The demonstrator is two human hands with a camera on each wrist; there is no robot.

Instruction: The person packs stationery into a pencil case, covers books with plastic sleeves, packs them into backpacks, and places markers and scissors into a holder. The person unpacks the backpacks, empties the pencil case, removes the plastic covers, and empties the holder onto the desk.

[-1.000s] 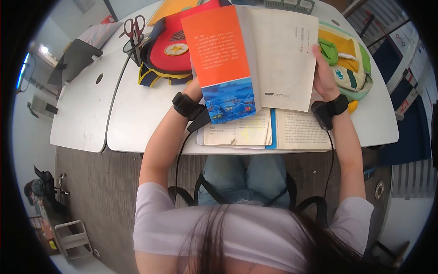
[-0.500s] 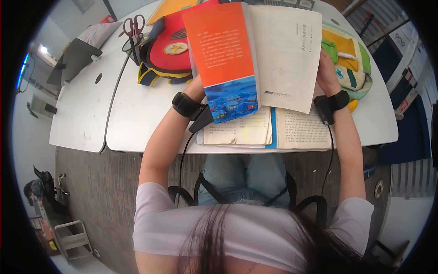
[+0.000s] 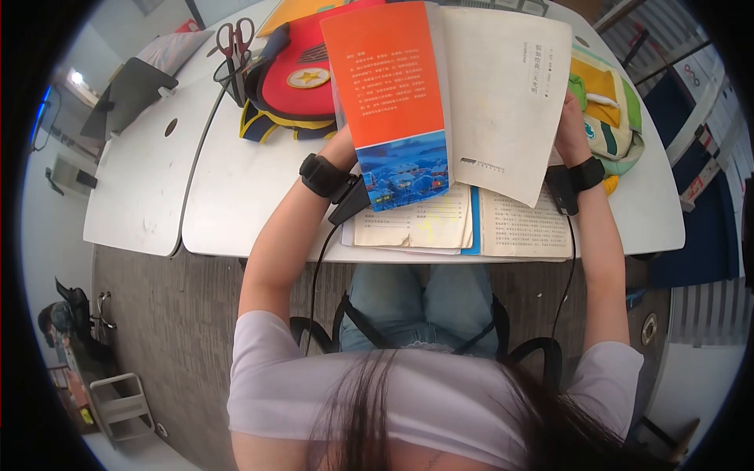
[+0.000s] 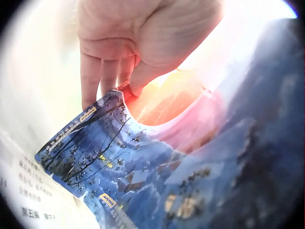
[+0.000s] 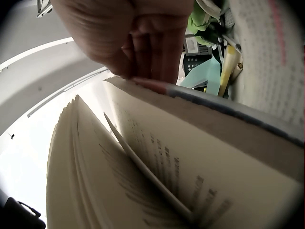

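Note:
A book (image 3: 503,102) is held open above the table, its orange and blue cover flap (image 3: 389,78) on the left and a pale title page on the right. My left hand (image 4: 147,33) pinches the cover's edge between thumb and fingers; the flap mostly hides this hand in the head view. At the opposite side, my right hand (image 3: 573,133) grips the book's edge. Loose pages (image 5: 143,167) fan apart below that hand in the right wrist view. Under the held book, another open book (image 3: 525,228) lies near the table's front edge, showing printed pages and a blue strip between them.
A red bag with a star badge (image 3: 308,78) stands left of the books, beside scissors (image 3: 234,39) in a mesh holder. To the right sits a green and yellow bag (image 3: 616,118). The white table (image 3: 251,204) has a seam on its left (image 3: 196,165).
The held book has shifted slightly to the right, and its title page has swung further right, showing more of the printed title. My right hand has moved right and lower along the edge.

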